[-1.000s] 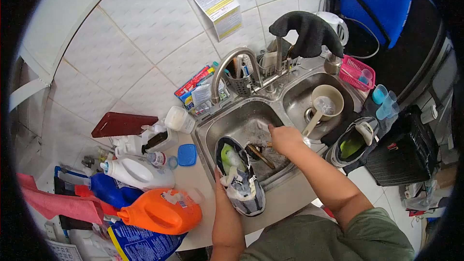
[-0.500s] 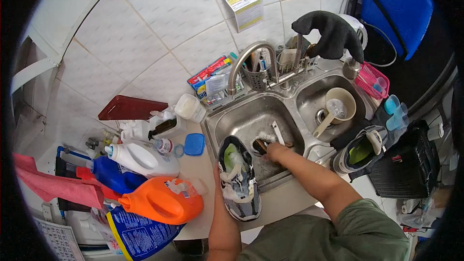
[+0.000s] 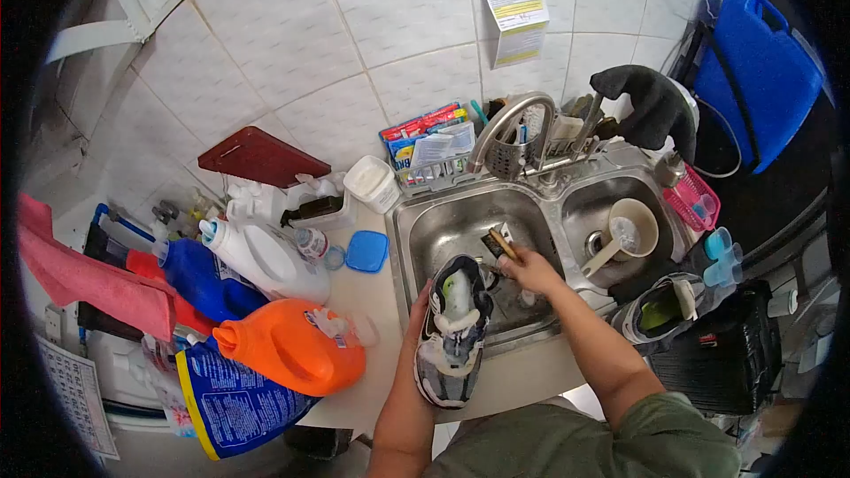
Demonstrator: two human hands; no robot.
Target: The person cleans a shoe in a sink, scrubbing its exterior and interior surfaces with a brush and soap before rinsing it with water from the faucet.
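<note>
My left hand (image 3: 420,308) is closed on the side of a grey, white and black sneaker (image 3: 449,356), held toe toward me at the front edge of the sink. Whitish foam or wet patches show on its tongue and laces. My right hand (image 3: 532,271) grips a brush with a wooden handle (image 3: 506,243) over the left basin (image 3: 434,223), its dark head pointing away from me. A second sneaker (image 3: 657,312) sits right of the sink. The sneaker I hold hides most of my left fingers.
The right basin holds a beige dipper (image 3: 639,212). A curved faucet (image 3: 482,155) rises behind the basins. Left on the counter are an orange jug (image 3: 292,350), a white bottle (image 3: 266,261) and a blue lid (image 3: 367,251). A pink basket (image 3: 691,199) stands at right.
My right hand has lifted the brush from the bottom of the left basin, and its head now points up and away. My left hand still holds the sneaker. The camera view has shifted.
</note>
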